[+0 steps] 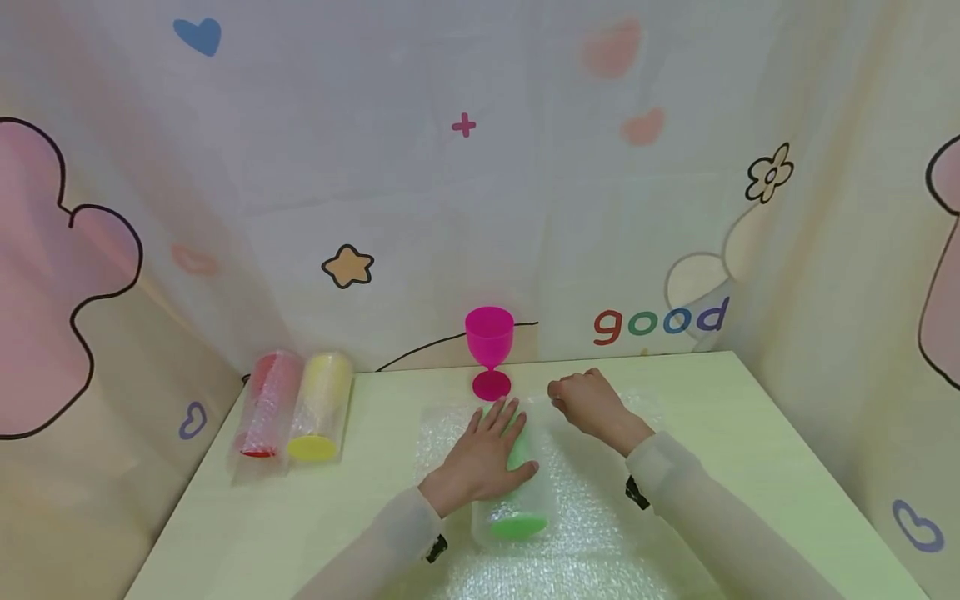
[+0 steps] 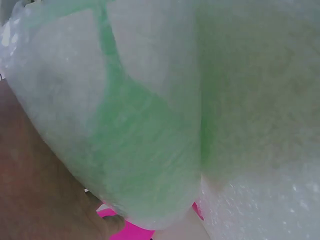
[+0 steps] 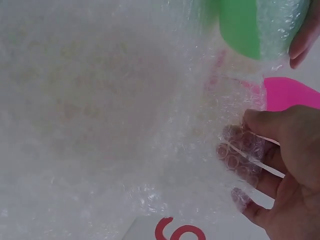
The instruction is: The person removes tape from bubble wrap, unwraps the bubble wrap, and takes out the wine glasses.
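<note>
A green plastic goblet [image 1: 519,523] lies on its side on the bubble wrap [image 1: 581,508], partly covered by it, with its foot toward me. My left hand [image 1: 489,454] rests on the goblet with its fingers spread. In the left wrist view the goblet's bowl [image 2: 145,145] shows blurred through the wrap. Right of it, my right hand [image 1: 592,408] pinches the far edge of the wrap between thumb and fingers. The right wrist view shows the fingers [image 3: 270,185] behind the clear bubbles. A pink goblet [image 1: 490,337] stands upright just beyond my left fingertips.
Two wrapped goblets, one red [image 1: 270,404] and one yellow [image 1: 322,408], lie side by side at the table's back left. A printed curtain [image 1: 420,192] hangs along the back and sides of the pale table [image 1: 765,467].
</note>
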Demonstrator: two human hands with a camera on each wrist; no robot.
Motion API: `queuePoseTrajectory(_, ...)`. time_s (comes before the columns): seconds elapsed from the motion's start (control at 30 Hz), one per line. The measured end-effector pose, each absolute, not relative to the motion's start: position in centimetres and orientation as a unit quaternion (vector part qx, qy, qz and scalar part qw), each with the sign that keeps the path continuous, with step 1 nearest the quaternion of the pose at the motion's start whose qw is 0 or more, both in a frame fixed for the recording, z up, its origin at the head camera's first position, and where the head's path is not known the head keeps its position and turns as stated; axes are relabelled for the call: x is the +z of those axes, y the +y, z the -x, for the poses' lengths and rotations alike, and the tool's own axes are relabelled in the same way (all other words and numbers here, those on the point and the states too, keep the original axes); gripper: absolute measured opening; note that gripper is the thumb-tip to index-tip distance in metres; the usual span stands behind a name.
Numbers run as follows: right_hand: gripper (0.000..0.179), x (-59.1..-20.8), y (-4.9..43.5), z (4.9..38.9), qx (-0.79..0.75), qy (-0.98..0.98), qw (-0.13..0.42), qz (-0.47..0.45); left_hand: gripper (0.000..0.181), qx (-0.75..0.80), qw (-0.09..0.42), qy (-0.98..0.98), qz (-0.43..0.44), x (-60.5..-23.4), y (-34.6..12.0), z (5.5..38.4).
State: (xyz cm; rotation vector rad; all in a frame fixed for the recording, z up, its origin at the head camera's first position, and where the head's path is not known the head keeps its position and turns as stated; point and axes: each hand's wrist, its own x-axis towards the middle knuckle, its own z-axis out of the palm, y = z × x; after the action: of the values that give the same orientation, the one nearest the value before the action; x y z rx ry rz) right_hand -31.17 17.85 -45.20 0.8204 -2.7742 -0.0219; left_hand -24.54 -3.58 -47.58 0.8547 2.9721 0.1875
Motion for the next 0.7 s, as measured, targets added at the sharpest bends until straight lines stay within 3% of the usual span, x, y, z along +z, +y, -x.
queuePoseTrajectory(0.23, 0.006, -46.2, 19.6, 31.5, 0.030, -0.965, 0.119, -0.233, 0.077, 0.086, 0.017, 0.957, -0.277, -47.6, -4.8, 24.2)
queuePoseTrajectory(0.4, 0.031, -46.4, 19.6, 30.9, 0.036, -0.968, 0.136, -0.210, 0.077, 0.099, 0.016, 0.954, -0.281, -48.0, -5.4, 24.1)
queuePoseTrajectory(0.57, 0.041, -45.4, 18.6, 29.0, 0.035, -0.956, 0.169, -0.237, 0.078, 0.106, 0.014, 0.953, -0.284, -48.2, -5.7, 24.2)
queuePoseTrajectory(0.7, 0.043, -44.8, 18.4, 27.1, 0.040, -0.951, 0.139, -0.272, 0.077, 0.106, 0.001, 0.953, -0.285, -47.8, -5.6, 24.2)
